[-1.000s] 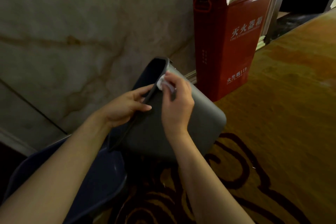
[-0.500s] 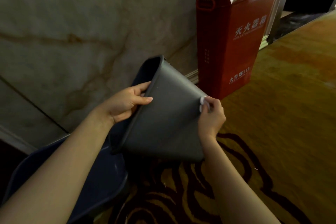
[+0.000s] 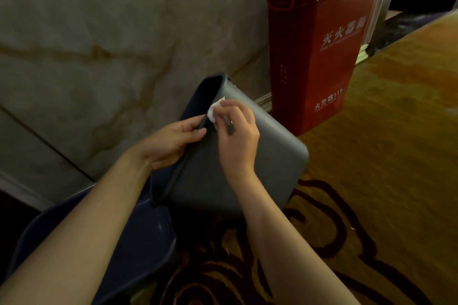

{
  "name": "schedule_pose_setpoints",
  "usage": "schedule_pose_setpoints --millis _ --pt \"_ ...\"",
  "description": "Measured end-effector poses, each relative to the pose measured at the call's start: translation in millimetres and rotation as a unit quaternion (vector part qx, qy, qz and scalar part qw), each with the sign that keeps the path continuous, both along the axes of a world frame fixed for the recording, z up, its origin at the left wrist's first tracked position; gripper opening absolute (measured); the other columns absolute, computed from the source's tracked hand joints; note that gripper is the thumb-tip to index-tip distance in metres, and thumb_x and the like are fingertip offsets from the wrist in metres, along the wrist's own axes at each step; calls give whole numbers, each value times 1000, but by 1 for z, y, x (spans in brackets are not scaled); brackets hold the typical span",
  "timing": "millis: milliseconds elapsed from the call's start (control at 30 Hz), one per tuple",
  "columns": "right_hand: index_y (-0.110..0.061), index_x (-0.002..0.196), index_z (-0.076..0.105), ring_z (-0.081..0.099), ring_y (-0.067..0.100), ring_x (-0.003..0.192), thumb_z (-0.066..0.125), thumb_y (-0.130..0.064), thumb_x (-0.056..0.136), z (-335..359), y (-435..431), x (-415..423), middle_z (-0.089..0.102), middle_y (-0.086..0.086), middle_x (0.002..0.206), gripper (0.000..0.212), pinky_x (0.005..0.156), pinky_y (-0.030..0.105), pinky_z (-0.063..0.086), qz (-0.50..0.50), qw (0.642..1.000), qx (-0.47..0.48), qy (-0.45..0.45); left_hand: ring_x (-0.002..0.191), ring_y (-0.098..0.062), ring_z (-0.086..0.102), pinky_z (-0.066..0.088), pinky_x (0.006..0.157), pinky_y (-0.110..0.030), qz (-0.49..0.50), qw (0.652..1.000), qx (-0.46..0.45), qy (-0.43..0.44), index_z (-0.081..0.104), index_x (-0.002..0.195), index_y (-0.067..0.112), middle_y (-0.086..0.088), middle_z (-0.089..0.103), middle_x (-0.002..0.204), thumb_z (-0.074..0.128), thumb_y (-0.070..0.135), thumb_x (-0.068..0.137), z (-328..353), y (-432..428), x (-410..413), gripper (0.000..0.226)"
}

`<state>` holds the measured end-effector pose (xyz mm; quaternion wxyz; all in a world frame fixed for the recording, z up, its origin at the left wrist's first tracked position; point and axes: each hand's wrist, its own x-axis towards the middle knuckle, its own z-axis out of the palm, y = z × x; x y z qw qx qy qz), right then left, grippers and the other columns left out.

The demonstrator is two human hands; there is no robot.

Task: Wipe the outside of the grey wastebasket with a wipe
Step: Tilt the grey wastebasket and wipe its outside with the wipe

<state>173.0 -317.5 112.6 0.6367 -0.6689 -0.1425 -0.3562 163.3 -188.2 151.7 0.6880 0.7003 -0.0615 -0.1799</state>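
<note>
The grey wastebasket [image 3: 272, 156] is tipped on its side above the carpet, its open mouth facing left toward the wall. My left hand [image 3: 171, 143] grips its dark rim, thumb on the outside. My right hand [image 3: 238, 136] presses a small white wipe [image 3: 213, 111] against the basket's outer wall just below the rim, close to my left thumb. My fingers cover most of the wipe.
A red fire-extinguisher box [image 3: 319, 57] stands against the marble wall [image 3: 99, 44] right behind the basket. A dark blue plastic tub [image 3: 128, 242] lies under my left forearm. Patterned yellow-brown carpet [image 3: 384, 156] spreads to the right.
My right hand slid the wipe from the rim down to the basket's base end, then back up to the rim. My left hand kept its grip while the basket rocked slightly.
</note>
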Motion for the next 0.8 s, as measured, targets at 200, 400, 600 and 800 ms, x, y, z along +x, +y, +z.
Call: schedule_pose_setpoints --millis 200,400,600,800 --pt "1 78 67 59 27 89 64 9 79 -8 0 2 63 13 93 8 77 30 50 9 998 -59 -23 98 -13 66 53 87 -25 2 999 -43 21 52 123 14 -2 71 107 42 6 82 -2 10 -2 43" --pt "0 81 69 59 26 90 64 8 79 -6 0 2 64 13 92 10 77 28 48 10 998 -64 -12 104 -14 64 52 86 -25 -1 998 -62 24 55 122 16 -3 70 112 44 9 83 -4 12 0 40" --pt "0 82 71 58 28 89 66 7 78 -17 -3 -3 64 15 92 9 80 19 42 34 993 -109 -14 94 -11 68 54 78 -22 1 997 -79 18 67 106 17 -1 74 100 45 10 82 -3 8 3 34" --pt "1 81 71 59 26 90 67 5 78 -43 9 -29 64 14 94 6 83 14 40 69 990 -120 -1 84 -6 70 55 73 -18 52 995 -77 24 59 110 14 2 76 90 32 3 93 0 5 8 33"
